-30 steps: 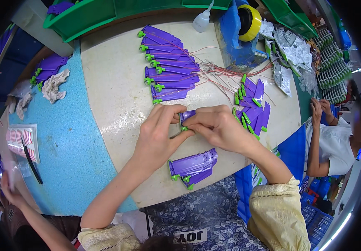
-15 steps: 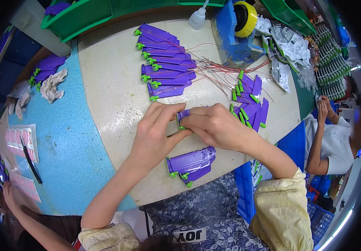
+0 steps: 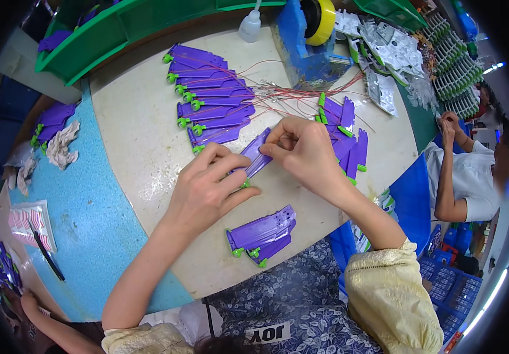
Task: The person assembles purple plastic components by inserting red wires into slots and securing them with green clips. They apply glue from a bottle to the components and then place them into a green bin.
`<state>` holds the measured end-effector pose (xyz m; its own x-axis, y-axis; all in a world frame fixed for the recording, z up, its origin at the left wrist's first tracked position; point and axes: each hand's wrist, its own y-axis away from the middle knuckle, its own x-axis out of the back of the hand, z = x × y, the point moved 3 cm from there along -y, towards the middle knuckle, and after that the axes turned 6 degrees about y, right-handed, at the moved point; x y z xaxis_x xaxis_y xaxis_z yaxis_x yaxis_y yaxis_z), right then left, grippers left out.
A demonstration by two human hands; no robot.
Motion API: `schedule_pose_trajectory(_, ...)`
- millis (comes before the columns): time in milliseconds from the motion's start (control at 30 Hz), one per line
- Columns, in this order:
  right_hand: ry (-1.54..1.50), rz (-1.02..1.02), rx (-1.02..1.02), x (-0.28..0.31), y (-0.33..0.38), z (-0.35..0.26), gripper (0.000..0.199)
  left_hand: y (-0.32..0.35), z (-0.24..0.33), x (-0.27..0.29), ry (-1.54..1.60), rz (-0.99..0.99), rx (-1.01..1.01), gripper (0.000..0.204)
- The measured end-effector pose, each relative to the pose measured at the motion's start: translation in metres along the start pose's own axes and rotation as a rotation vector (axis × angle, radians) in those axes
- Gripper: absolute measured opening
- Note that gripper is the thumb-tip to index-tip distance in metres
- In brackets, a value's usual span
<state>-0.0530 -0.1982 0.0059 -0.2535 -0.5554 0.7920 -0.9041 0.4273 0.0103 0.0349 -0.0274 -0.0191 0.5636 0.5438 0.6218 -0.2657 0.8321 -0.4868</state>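
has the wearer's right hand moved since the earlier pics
Yes. Judged against the blue tape dispenser, the right hand has moved farther from the wearer's body, closer to that dispenser.

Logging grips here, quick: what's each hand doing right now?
Left hand: closed, holding the near end of a purple part.
Right hand: closed, pinching the same part's far end.

Looks steeply down from head height, facing forward across the smooth cream-coloured surface (image 3: pixel 148 156), near enough to centre the bare left-hand fingers (image 3: pixel 226 164) and bare right-hand fingers (image 3: pixel 291 126). Bends straight edges toward the margins, fisheye fashion; probably blurred at far right.
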Motion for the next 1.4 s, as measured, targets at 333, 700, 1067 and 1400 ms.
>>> schedule_pose_trajectory(333,-0.219,0.316,-0.229,0.119,-0.073,0.051,0.025,-0.010,0.002,-0.005,0.041,-0.034,0.031,0.033)
schedule_pose_trajectory(700,-0.175,0.252,-0.240,0.105,-0.062,0.044,0.023,-0.014,0.005,0.000,0.061,-0.001,0.118,0.039)
schedule_pose_trajectory(1067,-0.544,-0.351,-0.062,0.004,0.033,-0.006,0.021,-0.009,-0.001,-0.002,0.106,0.028,0.136,0.065)
schedule_pose_trajectory(1400,0.107,0.161,0.251,0.003,0.008,-0.005,0.008,0.009,0.015,-0.013,-0.107,0.125,0.162,0.035)
